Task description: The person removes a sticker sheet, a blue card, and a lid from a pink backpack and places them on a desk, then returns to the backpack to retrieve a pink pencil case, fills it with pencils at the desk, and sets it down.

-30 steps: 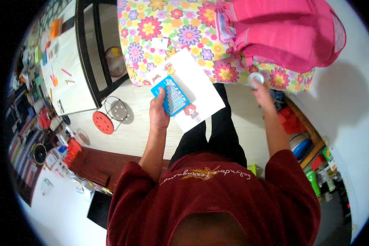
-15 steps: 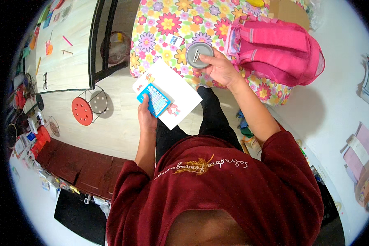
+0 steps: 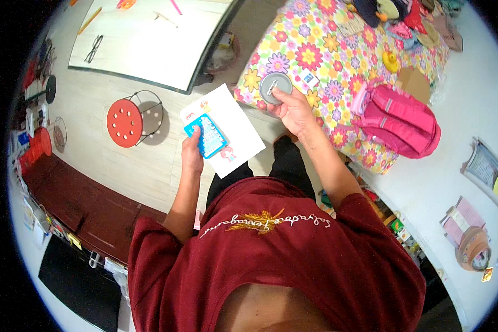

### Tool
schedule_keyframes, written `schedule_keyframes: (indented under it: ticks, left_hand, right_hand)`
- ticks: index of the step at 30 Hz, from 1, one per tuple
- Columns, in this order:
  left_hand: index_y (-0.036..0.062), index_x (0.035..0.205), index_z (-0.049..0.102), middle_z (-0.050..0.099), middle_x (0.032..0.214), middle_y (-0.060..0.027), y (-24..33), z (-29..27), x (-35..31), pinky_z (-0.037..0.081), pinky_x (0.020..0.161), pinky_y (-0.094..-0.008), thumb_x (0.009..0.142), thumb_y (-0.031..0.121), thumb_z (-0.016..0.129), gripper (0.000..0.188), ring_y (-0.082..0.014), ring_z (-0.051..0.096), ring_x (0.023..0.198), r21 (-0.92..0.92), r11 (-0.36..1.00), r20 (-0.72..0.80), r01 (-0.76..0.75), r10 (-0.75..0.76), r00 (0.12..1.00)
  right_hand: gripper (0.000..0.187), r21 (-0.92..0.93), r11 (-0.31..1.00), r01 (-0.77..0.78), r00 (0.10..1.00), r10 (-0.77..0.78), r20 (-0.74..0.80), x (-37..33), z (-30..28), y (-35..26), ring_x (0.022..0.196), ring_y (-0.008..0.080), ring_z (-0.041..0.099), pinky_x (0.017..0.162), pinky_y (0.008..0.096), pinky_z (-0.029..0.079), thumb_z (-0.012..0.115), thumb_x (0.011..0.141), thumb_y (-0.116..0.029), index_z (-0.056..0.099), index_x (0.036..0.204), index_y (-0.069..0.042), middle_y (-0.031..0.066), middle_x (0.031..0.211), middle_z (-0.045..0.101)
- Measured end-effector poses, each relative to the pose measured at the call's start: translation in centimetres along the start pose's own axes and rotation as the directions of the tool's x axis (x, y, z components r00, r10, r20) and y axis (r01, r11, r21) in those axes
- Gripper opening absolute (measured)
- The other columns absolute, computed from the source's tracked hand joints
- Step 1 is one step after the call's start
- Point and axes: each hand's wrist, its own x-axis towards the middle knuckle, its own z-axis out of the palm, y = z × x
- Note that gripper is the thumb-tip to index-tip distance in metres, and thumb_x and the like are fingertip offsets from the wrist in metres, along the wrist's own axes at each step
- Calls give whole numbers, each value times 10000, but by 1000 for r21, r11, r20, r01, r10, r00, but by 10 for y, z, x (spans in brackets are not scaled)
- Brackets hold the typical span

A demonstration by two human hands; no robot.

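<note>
Grips with hands apart.
Clamps blue card (image 3: 211,141) and white sheet (image 3: 239,130) in left hand (image 3: 192,150); pinches grey badge (image 3: 269,94) in right hand (image 3: 295,112).

Red stool (image 3: 125,123) near white-topped table (image 3: 144,47); pink backpack (image 3: 401,122) on bed (image 3: 285,41).

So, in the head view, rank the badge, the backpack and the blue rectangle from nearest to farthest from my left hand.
1. Blue rectangle: in your left hand, under the thumb.
2. Badge: to the right, in your right hand.
3. Backpack: farthest right, on the flowered cloth.
</note>
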Motion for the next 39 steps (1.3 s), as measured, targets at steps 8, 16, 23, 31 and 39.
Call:
schedule_keyframes:
  ticks: [8,16,23,31,39]
  left_hand:
    - [-43,1014,560,623,938,-101,20,-29,-3,504,746,-299,895,299,519,364,-172,621,811,-54,999,-80,5,-9,997]
    - [-74,1008,557,618,931,-105,46,0,9,499,723,-285,896,287,526,379,-157,611,794,-124,992,-99,1,-13,995]
    - [-74,1017,553,619,935,-110,56,33,35,502,719,-285,893,285,532,380,-161,613,797,-233,973,-112,-7,-19,993]
    - [-71,1029,550,621,955,-119,57,36,55,499,737,-285,893,279,533,375,-168,618,816,-254,966,-136,41,-77,988]
    - [-71,1026,550,623,952,-120,85,15,92,501,733,-283,900,271,522,366,-161,621,805,-59,976,20,210,-209,978]
  right_hand:
    - [277,-601,368,709,681,-576,452,30,88,-5,1000,207,557,838,274,464,689,665,51,591,908,-38,98,1073,571]
    - [232,-583,177,793,573,-543,614,56,124,-32,1069,238,518,901,303,425,616,678,108,612,851,-46,122,1156,530]
    - [236,-647,262,716,682,-457,571,101,118,-56,1003,206,562,866,297,449,589,717,98,536,915,-18,113,1073,583]
    - [386,-708,700,89,985,45,169,130,105,-53,899,208,594,824,312,458,508,794,-127,478,1126,67,126,965,605]
    - [406,-98,995,-7,999,12,47,126,74,-14,959,327,601,811,390,501,405,736,-8,422,1135,63,229,1063,574]
